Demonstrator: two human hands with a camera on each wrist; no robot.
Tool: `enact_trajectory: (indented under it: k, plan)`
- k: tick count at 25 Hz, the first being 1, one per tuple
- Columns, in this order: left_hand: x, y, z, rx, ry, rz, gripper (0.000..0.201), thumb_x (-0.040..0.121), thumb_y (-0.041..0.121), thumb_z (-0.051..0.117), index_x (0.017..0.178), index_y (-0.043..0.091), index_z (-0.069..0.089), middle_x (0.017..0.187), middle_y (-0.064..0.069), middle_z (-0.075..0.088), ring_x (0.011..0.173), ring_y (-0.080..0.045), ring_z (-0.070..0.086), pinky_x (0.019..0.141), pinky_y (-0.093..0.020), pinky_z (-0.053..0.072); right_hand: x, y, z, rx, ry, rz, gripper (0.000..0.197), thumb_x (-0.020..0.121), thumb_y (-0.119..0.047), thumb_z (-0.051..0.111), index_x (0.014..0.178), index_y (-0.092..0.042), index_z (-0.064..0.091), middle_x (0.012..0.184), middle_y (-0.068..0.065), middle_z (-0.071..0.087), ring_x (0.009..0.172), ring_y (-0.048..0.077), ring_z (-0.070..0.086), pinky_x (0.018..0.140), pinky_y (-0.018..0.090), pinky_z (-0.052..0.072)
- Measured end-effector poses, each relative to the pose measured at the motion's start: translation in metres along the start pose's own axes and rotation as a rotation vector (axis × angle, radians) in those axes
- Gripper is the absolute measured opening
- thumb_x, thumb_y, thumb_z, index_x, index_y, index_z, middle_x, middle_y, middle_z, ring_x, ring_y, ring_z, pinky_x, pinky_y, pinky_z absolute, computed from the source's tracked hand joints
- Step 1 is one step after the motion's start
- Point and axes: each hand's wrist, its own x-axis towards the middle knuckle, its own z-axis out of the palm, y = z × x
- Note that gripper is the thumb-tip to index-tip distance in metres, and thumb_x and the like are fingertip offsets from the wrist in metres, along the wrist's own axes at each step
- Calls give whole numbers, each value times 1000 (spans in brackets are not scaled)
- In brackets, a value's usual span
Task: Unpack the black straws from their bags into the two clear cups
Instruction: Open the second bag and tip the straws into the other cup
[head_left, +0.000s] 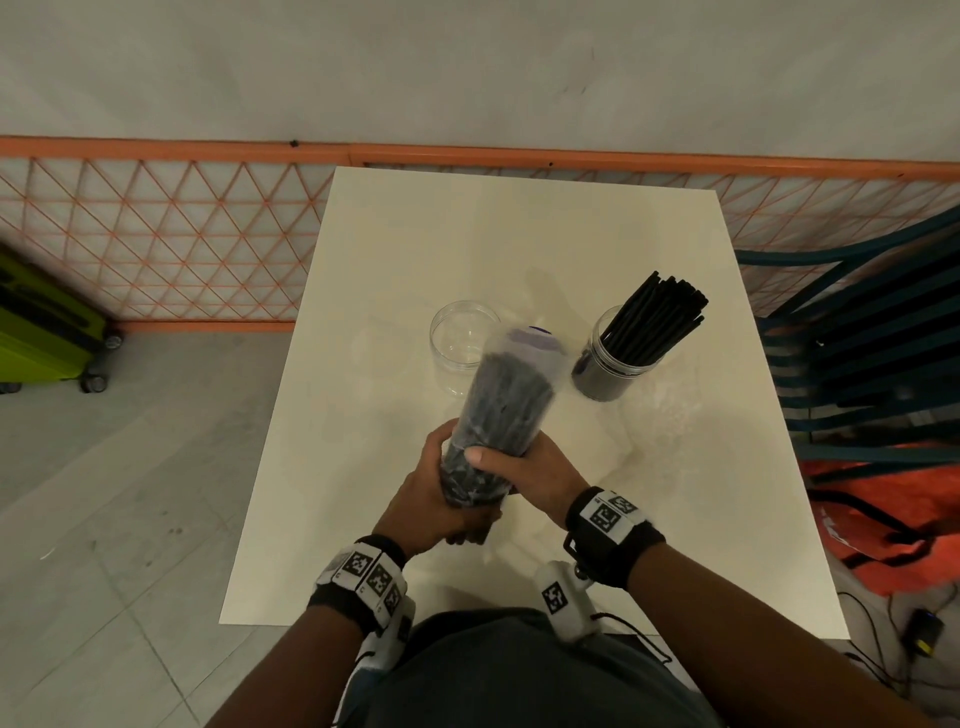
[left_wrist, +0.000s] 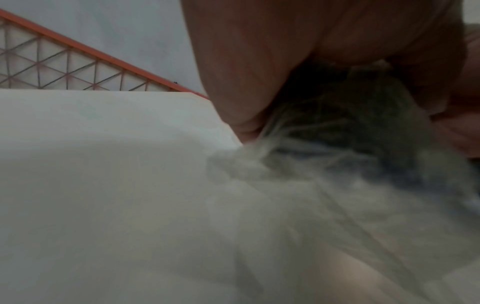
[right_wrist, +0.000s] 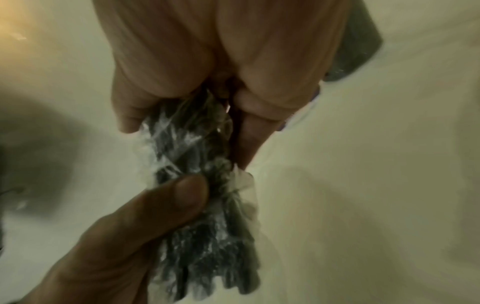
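Observation:
A clear plastic bag of black straws (head_left: 501, 410) is held tilted above the white table (head_left: 519, 234), its far end towards the cups. My left hand (head_left: 441, 493) grips the bag's near end from the left and below. My right hand (head_left: 524, 467) grips it from the right, thumb across the top. In the right wrist view the crinkled bag (right_wrist: 197, 185) runs between both hands. An empty clear cup (head_left: 457, 348) stands behind the bag. To its right stands a second clear cup (head_left: 618, 358) filled with black straws (head_left: 660, 317).
An orange mesh fence (head_left: 156, 234) runs behind the table. A green suitcase (head_left: 41, 322) sits on the floor at left. Dark teal chairs (head_left: 872, 338) and an orange bag (head_left: 883, 525) stand at right. Cables lie on the floor at lower right.

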Motion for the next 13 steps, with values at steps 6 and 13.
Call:
enact_trajectory:
  k: [6, 13]
  plan:
    - [-1, 13, -12, -76, -17, 91, 54, 70, 11, 79, 120, 6, 57, 93, -9, 75, 80, -20, 74, 65, -32, 59, -7, -38, -28, -564, -231, -138, 76, 78, -74, 55, 136, -27, 45, 129, -4, 59, 107, 16, 61, 93, 40, 52]
    - [-19, 25, -28, -484, -112, -54, 61, 61, 13, 79, 119, 7, 61, 99, -9, 78, 91, -25, 75, 76, -34, 60, -15, -43, -60, -1277, 213, -821, 80, 85, -35, 59, 153, -21, 22, 155, 7, 32, 140, 32, 37, 109, 55, 35]
